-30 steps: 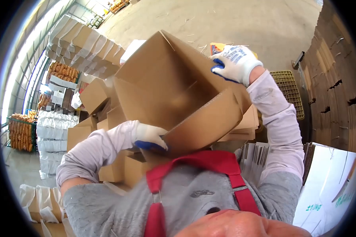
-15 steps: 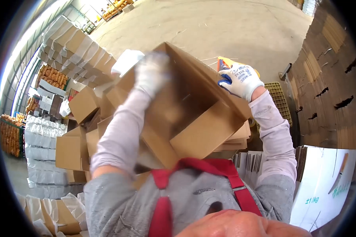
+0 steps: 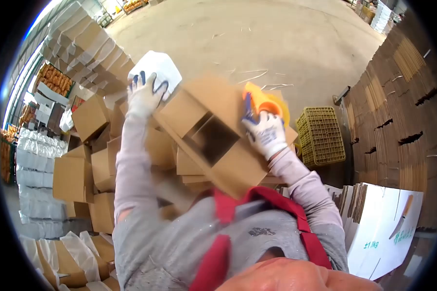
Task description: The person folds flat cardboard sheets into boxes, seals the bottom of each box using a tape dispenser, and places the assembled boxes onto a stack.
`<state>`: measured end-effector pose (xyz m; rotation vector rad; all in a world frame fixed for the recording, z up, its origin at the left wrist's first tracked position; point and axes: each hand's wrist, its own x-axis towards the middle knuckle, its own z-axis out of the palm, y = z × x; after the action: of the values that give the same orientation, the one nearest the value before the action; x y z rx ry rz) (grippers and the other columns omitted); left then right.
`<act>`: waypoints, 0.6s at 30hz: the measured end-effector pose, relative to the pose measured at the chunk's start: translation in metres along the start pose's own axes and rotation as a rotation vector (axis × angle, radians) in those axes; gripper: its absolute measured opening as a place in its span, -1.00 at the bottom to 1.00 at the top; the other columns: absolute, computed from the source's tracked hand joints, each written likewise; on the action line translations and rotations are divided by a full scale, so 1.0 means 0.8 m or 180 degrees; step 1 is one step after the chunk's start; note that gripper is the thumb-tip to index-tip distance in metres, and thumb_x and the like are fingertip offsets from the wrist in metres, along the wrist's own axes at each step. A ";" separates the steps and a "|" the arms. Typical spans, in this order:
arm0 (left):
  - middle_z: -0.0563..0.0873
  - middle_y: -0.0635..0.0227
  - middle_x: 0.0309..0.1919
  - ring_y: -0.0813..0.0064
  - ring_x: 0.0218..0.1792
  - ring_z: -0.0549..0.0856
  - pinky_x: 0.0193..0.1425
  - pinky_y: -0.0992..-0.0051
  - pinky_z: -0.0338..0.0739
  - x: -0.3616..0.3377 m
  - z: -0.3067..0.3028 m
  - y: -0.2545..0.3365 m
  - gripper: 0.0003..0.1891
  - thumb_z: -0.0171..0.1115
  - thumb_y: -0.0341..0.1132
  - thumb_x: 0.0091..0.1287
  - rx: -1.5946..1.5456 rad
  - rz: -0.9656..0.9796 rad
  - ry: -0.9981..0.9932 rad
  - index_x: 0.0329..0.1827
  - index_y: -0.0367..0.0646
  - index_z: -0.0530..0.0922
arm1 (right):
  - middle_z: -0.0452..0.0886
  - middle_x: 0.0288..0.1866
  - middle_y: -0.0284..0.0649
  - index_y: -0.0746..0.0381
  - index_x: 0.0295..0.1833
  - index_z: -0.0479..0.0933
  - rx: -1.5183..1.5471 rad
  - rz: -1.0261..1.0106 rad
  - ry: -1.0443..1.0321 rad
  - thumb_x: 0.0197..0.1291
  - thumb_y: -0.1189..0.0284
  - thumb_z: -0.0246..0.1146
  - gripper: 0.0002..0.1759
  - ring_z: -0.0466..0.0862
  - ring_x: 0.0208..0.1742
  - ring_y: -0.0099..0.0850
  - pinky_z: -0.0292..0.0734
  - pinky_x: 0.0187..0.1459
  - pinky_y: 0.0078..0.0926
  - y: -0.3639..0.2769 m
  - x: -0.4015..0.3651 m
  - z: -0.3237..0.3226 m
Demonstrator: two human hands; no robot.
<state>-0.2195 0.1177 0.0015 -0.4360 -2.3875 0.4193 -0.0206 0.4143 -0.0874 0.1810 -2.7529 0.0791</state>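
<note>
A brown cardboard box (image 3: 250, 167) lies in front of me. Its flaps are folded inward, leaving a dark square gap in the middle; its far side is blurred. My right hand (image 3: 264, 133), in a white glove with blue fingertips, is closed around an orange tape dispenser (image 3: 266, 103) at the box's right side. On the far left, my gloved left hand (image 3: 146, 96) has its fingers spread. They lie at the near edge of a white item (image 3: 161, 70), perhaps a stack of sheets or bags, beside the box's left corner.
Several open cardboard boxes (image 3: 73, 179) are heaped at the left, with wrapped stacks behind. A yellow plastic crate (image 3: 320, 136) stands on the floor at the right. Flattened cardboard (image 3: 393, 121) is piled high beyond it. A white printed carton (image 3: 386, 228) stands near my right elbow.
The box's flaps have come down over its opening. My left hand has moved left from the box to the white item. My right hand has gone from the box edge onto the tape dispenser.
</note>
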 end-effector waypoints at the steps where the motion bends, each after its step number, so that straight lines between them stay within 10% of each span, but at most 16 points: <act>1: 0.43 0.20 0.30 0.09 0.38 0.27 0.41 0.15 0.10 0.024 0.006 0.004 -0.39 -0.06 0.18 0.34 -0.1670 -0.0182 -0.1553 0.30 -0.04 0.39 | 0.49 -0.21 -0.14 -0.17 -0.02 0.60 0.0003 -0.0063 0.0195 0.02 0.22 0.25 -0.66 0.53 -0.13 -0.21 0.39 -0.15 -0.16 0.008 0.005 -0.003; 8: 0.25 0.02 0.40 -0.02 0.42 0.20 0.47 0.06 -0.01 0.039 0.092 0.156 -0.23 -0.19 0.36 0.30 -0.1488 -0.0457 -0.1422 0.48 0.13 0.12 | 0.53 -0.26 -0.09 -0.13 0.02 0.61 0.1337 0.0236 0.0052 0.01 0.32 0.31 -0.62 0.60 -0.23 -0.16 0.51 -0.15 -0.31 0.030 0.030 -0.037; 11: 0.40 0.07 0.32 0.06 0.34 0.36 0.43 0.13 0.14 0.044 0.089 0.154 -0.22 -0.14 0.35 0.29 -0.2017 -0.0648 -0.1720 0.44 0.02 0.21 | 0.62 -0.07 -0.12 0.26 0.06 0.58 0.4108 0.0470 0.0552 0.11 0.54 0.18 -0.65 0.64 -0.07 -0.37 0.51 -0.08 -0.51 0.021 0.039 -0.086; 18: 0.65 0.21 0.05 0.18 0.10 0.61 0.12 0.17 0.51 0.072 0.102 0.151 -0.38 -0.11 0.24 0.33 -0.2037 -0.0262 -0.2471 0.10 -0.10 0.56 | 0.59 0.09 -0.10 0.35 0.18 0.43 0.4838 0.0815 0.0138 0.15 0.55 0.15 -0.57 0.57 0.06 -0.40 0.48 0.07 -0.48 -0.015 0.014 -0.002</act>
<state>-0.2915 0.2342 -0.0746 -0.5096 -3.2755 -0.3034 -0.0285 0.4011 -0.0811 0.1841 -2.0212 2.1075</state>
